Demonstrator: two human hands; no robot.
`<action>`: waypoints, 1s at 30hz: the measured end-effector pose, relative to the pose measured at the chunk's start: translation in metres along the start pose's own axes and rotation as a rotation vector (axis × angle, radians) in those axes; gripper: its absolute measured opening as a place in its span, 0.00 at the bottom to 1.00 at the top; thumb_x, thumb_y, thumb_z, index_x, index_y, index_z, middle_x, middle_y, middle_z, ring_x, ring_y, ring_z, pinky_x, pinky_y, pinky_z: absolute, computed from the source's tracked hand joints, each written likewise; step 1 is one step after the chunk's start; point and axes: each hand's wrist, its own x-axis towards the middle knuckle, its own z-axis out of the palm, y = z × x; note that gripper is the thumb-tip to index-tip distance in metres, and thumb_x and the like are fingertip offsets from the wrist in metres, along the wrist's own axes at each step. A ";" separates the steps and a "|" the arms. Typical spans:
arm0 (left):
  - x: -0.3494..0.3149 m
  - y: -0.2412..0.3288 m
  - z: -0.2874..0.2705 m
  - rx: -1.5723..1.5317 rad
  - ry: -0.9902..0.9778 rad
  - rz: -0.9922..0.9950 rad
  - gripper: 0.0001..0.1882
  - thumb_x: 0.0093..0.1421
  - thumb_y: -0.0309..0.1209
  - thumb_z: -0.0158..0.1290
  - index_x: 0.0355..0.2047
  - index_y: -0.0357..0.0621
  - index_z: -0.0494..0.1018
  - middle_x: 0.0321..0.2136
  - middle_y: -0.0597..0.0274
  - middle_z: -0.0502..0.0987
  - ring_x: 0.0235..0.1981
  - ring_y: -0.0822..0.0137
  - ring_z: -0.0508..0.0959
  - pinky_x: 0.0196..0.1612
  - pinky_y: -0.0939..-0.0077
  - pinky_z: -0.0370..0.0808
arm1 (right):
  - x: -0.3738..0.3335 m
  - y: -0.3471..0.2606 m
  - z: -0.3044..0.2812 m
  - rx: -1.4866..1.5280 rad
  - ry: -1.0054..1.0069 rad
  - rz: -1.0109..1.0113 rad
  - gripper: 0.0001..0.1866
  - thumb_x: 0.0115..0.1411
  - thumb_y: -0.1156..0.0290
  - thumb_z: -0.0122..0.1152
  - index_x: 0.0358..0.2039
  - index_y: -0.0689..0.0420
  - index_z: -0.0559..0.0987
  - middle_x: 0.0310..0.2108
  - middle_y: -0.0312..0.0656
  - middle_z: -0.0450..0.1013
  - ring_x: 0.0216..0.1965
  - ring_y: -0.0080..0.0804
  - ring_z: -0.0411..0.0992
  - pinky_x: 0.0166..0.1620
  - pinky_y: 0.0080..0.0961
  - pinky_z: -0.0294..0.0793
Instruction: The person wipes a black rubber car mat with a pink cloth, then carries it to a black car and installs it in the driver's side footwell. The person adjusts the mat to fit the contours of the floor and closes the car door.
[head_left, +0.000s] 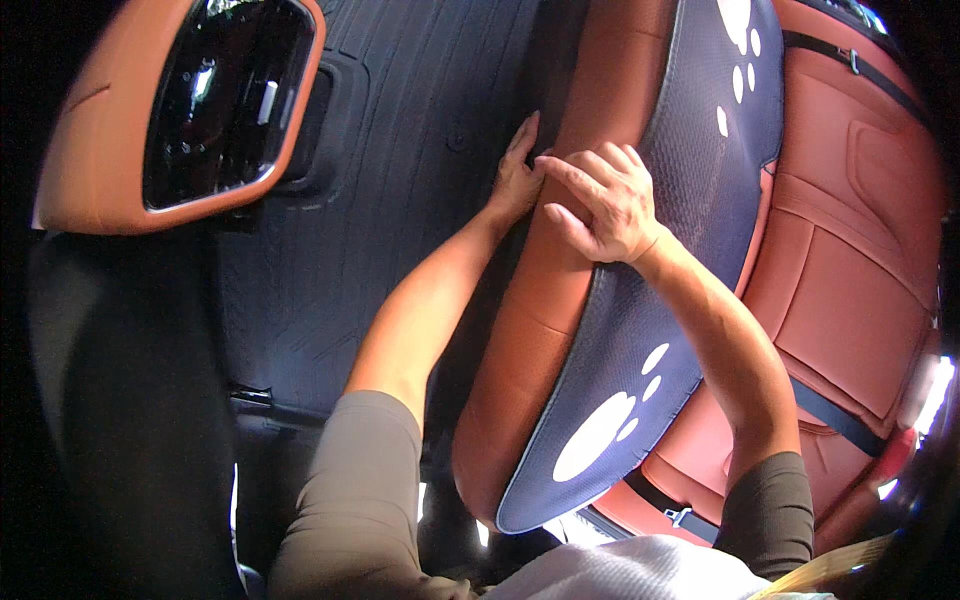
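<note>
A car's rear bench seat (530,310) in orange-brown leather runs lengthwise in front of me. A dark blue mesh pad (625,325) with white paw-print shapes lies on the cushion, its piped edge along the front roll. My left hand (516,180) reaches to the front face of the cushion, fingers stretched out and partly in shadow; nothing shows in it. On top of the front roll rests my right hand (610,205), by the pad's edge. Its thumb and forefinger are apart, the other fingers bent, and I see nothing held.
The leather backrest (830,290) rises at the right, with black seat belts (840,415) and metal buckles. A ribbed black floor mat (420,110) covers the footwell. At upper left juts an orange-brown front seat back with a glossy dark screen (225,110).
</note>
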 end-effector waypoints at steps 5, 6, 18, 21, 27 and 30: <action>0.021 0.021 -0.004 -0.063 -0.037 -0.288 0.31 0.63 0.32 0.51 0.65 0.43 0.57 0.64 0.46 0.60 0.65 0.57 0.60 0.65 0.71 0.57 | -0.006 0.003 0.002 0.019 -0.012 0.039 0.25 0.49 0.56 0.64 0.46 0.54 0.78 0.30 0.38 0.71 0.30 0.37 0.67 0.36 0.33 0.65; 0.030 0.021 -0.003 0.069 -0.061 -0.387 0.32 0.63 0.33 0.52 0.65 0.43 0.57 0.63 0.45 0.60 0.65 0.57 0.62 0.64 0.71 0.58 | -0.005 0.004 0.002 0.020 -0.035 0.043 0.25 0.48 0.56 0.64 0.46 0.54 0.78 0.30 0.38 0.71 0.30 0.36 0.67 0.36 0.33 0.65; 0.086 0.026 0.007 0.157 0.062 -0.174 0.34 0.58 0.32 0.56 0.63 0.37 0.59 0.56 0.39 0.68 0.58 0.53 0.70 0.59 0.70 0.67 | -0.001 0.000 0.001 0.017 -0.031 0.092 0.27 0.46 0.55 0.66 0.46 0.53 0.78 0.31 0.35 0.72 0.29 0.34 0.66 0.35 0.30 0.64; 0.115 0.028 0.009 0.138 0.054 -0.147 0.33 0.59 0.34 0.55 0.62 0.34 0.59 0.58 0.37 0.65 0.60 0.52 0.68 0.60 0.69 0.66 | -0.001 0.003 0.002 0.043 -0.031 0.073 0.27 0.47 0.54 0.64 0.46 0.54 0.78 0.30 0.36 0.72 0.27 0.34 0.65 0.34 0.30 0.63; 0.130 -0.001 0.022 0.120 0.071 -0.035 0.32 0.59 0.30 0.52 0.62 0.32 0.58 0.61 0.38 0.62 0.63 0.52 0.64 0.63 0.71 0.61 | 0.001 0.004 0.002 0.055 -0.002 0.077 0.26 0.46 0.54 0.67 0.44 0.54 0.78 0.31 0.36 0.73 0.29 0.33 0.67 0.34 0.30 0.64; 0.123 0.001 0.023 0.072 0.044 -0.184 0.32 0.62 0.34 0.53 0.62 0.31 0.58 0.61 0.42 0.63 0.63 0.58 0.64 0.63 0.73 0.60 | 0.000 0.000 -0.001 0.021 -0.030 0.090 0.26 0.46 0.55 0.67 0.45 0.54 0.78 0.31 0.36 0.72 0.29 0.34 0.67 0.35 0.30 0.64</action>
